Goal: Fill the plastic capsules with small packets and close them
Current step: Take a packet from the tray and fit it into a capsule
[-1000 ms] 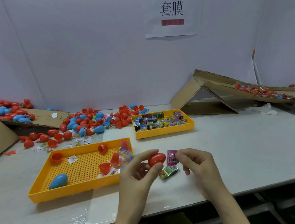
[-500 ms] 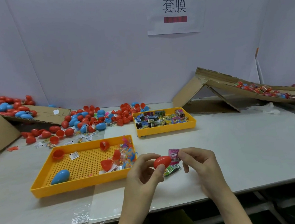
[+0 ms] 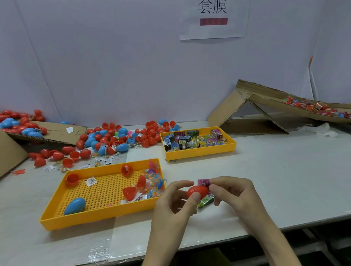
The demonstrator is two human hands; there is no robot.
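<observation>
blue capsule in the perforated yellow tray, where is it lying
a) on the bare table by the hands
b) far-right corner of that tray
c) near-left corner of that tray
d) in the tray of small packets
c: the blue capsule lies on its side in the near-left corner of the perforated yellow tray, close to its front wall.

Two yellow trays [image 3: 97, 217] [image 3: 200, 153], two hands [image 3: 170, 207] [image 3: 236, 193], one sign [image 3: 214, 31].
</observation>
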